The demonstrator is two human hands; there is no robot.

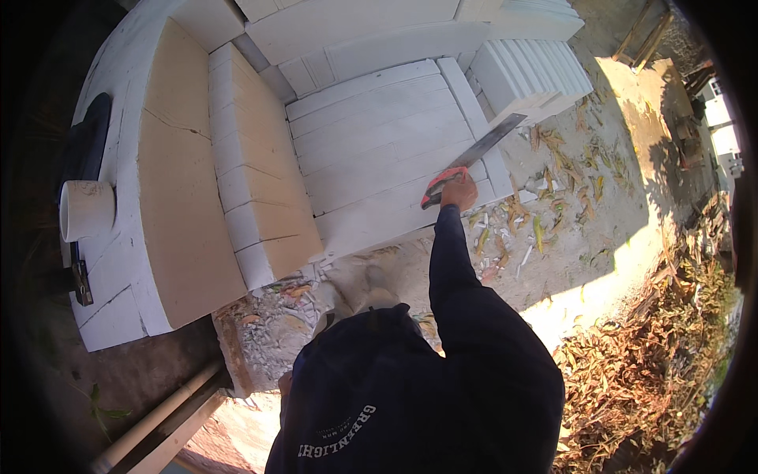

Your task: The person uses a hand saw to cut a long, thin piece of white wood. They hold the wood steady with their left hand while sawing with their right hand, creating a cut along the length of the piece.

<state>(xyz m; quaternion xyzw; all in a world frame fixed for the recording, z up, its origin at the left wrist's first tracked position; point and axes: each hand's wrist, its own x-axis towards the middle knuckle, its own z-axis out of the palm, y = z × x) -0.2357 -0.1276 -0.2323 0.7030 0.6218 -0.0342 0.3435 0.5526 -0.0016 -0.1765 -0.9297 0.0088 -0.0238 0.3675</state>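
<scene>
My right hand (459, 192) is closed around the red handle of a hand saw (491, 141). The saw's grey blade points away to the far right, over the edge of a low platform of white blocks (379, 134). Of my left hand (284, 385), just a small patch of skin shows beside my dark shirt; its fingers are hidden. A stepped stack of white blocks (257, 166) rises left of the platform. Thin white slabs (537, 75) stand side by side beyond the blade's tip.
A short white pipe (87, 209) and a small black object (81, 280) rest on the left block wall (118, 261). White rubble (280, 324) lies near my feet. Fallen leaves (560, 166) scatter over the ground at right, with a thick leaf pile (639, 371) nearer me.
</scene>
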